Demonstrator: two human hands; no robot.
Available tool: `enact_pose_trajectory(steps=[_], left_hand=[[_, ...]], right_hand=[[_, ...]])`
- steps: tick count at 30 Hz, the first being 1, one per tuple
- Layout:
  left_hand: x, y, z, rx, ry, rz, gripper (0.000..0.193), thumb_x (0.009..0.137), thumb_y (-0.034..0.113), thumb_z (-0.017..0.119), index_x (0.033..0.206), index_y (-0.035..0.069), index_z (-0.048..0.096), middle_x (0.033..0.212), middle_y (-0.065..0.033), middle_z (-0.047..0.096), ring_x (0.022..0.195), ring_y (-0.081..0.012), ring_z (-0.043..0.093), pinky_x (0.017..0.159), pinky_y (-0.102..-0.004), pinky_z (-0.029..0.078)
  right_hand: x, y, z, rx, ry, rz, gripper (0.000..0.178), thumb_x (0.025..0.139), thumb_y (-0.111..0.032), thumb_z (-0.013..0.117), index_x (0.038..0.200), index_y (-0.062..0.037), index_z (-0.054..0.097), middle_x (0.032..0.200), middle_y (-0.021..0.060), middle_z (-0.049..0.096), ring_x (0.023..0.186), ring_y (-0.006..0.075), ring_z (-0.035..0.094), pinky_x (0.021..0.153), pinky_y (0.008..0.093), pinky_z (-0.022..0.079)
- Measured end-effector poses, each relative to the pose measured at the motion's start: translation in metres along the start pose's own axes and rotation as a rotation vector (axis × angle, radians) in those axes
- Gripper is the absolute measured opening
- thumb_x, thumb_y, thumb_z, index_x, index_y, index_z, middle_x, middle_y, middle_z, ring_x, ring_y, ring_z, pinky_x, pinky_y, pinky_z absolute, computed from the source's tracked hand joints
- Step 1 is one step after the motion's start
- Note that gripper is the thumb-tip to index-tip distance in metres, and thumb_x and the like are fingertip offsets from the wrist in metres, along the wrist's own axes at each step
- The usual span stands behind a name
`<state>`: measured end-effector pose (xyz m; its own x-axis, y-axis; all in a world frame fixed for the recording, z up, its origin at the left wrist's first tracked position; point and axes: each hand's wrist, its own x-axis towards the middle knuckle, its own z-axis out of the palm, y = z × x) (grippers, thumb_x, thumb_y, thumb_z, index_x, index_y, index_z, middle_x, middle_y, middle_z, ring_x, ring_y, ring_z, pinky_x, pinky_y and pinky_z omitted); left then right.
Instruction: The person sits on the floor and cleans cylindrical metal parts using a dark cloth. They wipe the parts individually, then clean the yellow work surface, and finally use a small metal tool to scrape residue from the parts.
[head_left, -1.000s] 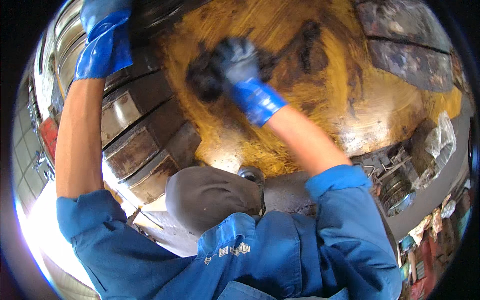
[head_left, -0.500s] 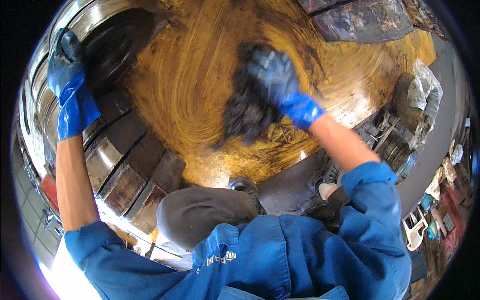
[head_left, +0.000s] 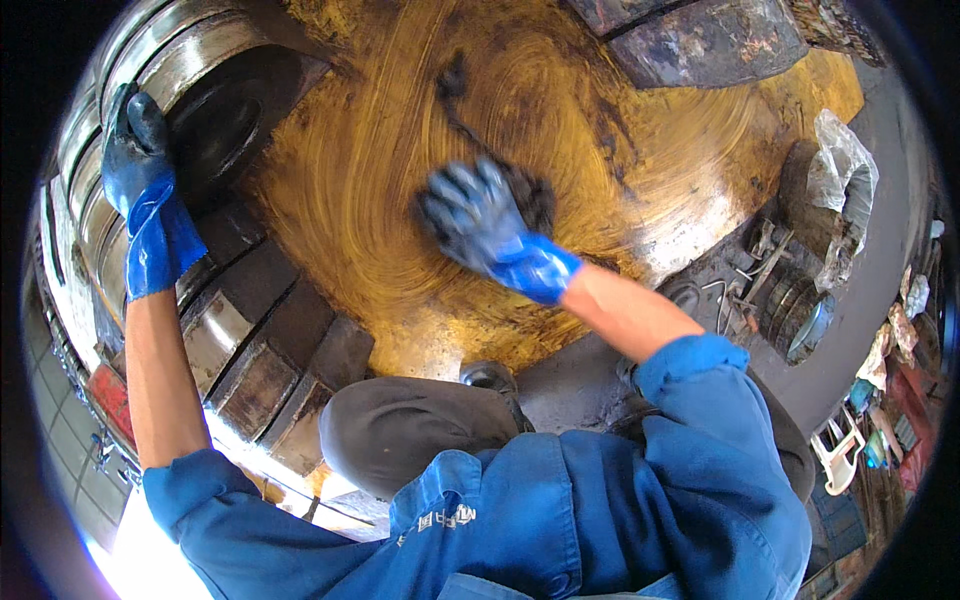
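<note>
Yellow-smeared surface [head_left: 650,190] fills mid-frame. Since the earlier picture I see the right hand [head_left: 473,217] shifted down-left, fingers slightly spread, over a dark rag [head_left: 534,198] at centre, poking out rightward, long axis unclear.

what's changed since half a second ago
The right gloved hand has swept left and nearer across the yellow-brown surface; the dark rag-like bundle, earlier spread on its near side, now shows at its right. Nothing is visibly taken up or let go. The left gloved hand stays at the ringed metal part.
</note>
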<state>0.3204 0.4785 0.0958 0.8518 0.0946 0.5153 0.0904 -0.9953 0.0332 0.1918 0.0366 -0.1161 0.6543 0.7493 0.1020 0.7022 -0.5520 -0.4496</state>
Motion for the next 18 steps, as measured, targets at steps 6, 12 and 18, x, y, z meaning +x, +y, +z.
enact_pose_trajectory(steps=[6, 12, 18], left_hand=[[0.005, 0.01, 0.001, -0.022, 0.012, -0.023, 0.054, 0.11, 0.048, 0.048, 0.137, 0.005, 0.067, 0.137, -0.0203, 0.068, 0.131, -0.0328, 0.063, 0.113, -0.0397, 0.046], [0.004, 0.013, -0.009, -0.069, 0.075, 0.001, 0.051, 0.109, 0.045, 0.052, 0.133, 0.003, 0.069, 0.134, -0.0215, 0.069, 0.128, -0.0344, 0.065, 0.11, -0.0418, 0.049], [0.01, 0.028, -0.005, -0.134, 0.064, -0.039, 0.046, 0.108, 0.036, 0.054, 0.13, -0.003, 0.069, 0.133, -0.0242, 0.068, 0.129, -0.0371, 0.063, 0.114, -0.0436, 0.044]], right_hand=[[-0.093, 0.023, -0.054, 0.018, -0.021, -0.037, 0.043, 0.087, -0.029, 0.065, 0.128, -0.0222, 0.07, 0.145, 0.0128, 0.062, 0.134, 0.0339, 0.056, 0.115, 0.0607, 0.039], [0.034, 0.094, -0.035, -0.113, 0.108, -0.123, 0.047, 0.086, -0.02, 0.066, 0.133, -0.0218, 0.068, 0.148, 0.0102, 0.06, 0.135, 0.0341, 0.055, 0.116, 0.0599, 0.037], [0.228, 0.196, -0.032, -0.322, 0.128, 0.194, 0.045, 0.105, -0.031, 0.045, 0.148, -0.0217, 0.056, 0.163, 0.014, 0.043, 0.152, 0.0363, 0.036, 0.124, 0.0606, 0.027]])
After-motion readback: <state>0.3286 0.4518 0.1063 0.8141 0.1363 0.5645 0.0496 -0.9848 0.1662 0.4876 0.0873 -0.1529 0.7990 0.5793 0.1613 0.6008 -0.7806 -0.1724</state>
